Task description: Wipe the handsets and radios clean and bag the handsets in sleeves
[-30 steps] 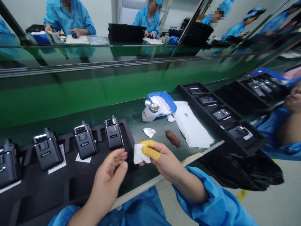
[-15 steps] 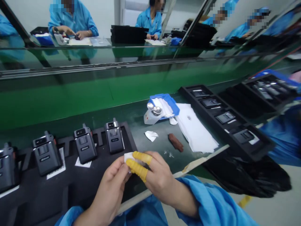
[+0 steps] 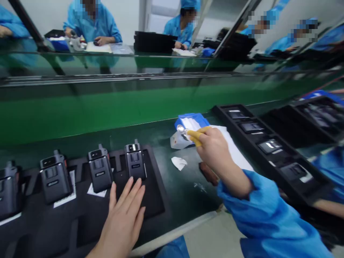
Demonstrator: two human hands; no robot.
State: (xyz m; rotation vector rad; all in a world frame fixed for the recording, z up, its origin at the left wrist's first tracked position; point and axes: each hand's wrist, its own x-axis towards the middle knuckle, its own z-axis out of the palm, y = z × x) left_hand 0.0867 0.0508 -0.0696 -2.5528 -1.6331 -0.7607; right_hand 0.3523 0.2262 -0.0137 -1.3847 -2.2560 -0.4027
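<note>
My left hand is spread flat over the black tray, its fingertips at the lower edge of a dark walkie-talkie. Several similar walkie-talkies stand in a row to the left, some with white paper slips under them. My right hand, with yellow finger cots on two digits, reaches to the metal top of a white dispenser bottle. Those fingers are held together at the metal dish; whatever is between them is hidden. A blue bin holding white wipes stands right behind the bottle.
A crumpled white wipe and a brown lump lie on the green bench. White sheets lie partly behind my right hand. At right is a long black tray with devices. Co-workers in blue sit beyond the green divider.
My hands have parted. The right one moved up and away to the bottle; the left let go of the white wipe and opened over the tray. The view shifted slightly.
</note>
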